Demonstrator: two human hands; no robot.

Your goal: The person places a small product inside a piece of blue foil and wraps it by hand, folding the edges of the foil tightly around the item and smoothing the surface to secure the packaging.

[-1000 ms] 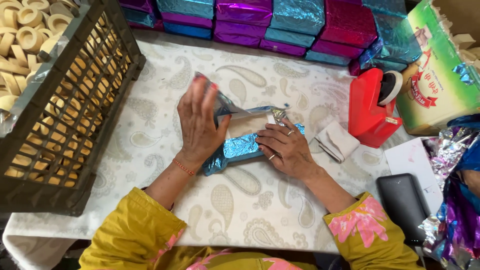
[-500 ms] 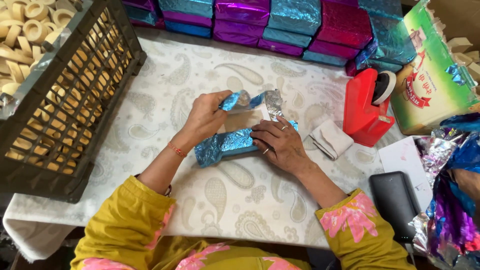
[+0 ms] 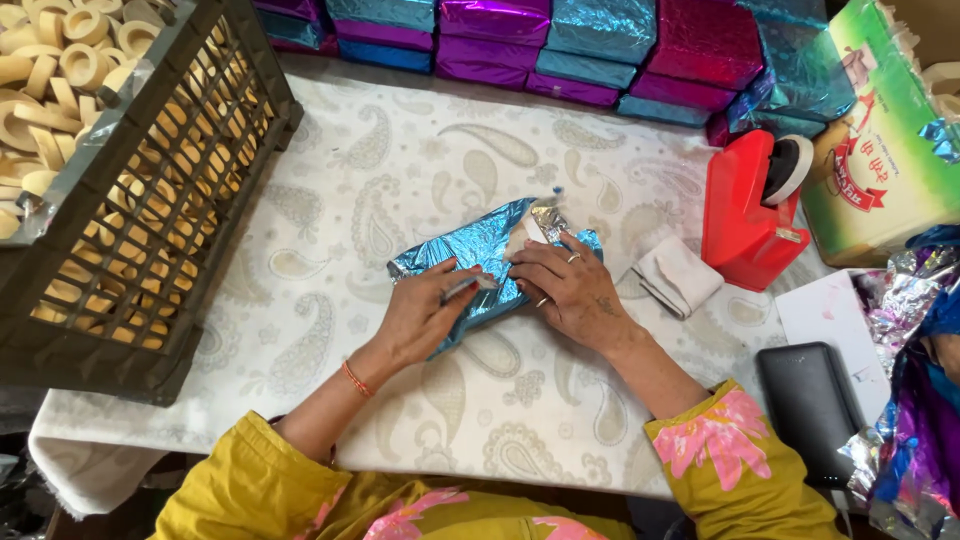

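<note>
1. The blue foil packet [image 3: 480,265] lies mid-table on the paisley cloth [image 3: 400,160], slanted, crinkled and shiny, its foil partly unfolded at the 1 o'clock end.
2. The left hand [image 3: 425,310] rests on the packet's 7 o'clock side, fingers pinched on a small strip of tape [image 3: 470,286].
3. The right hand [image 3: 570,290] presses flat on the packet, fingers spread, not gripping.
4. A red tape dispenser [image 3: 750,210] stands at 3 o'clock.
</note>
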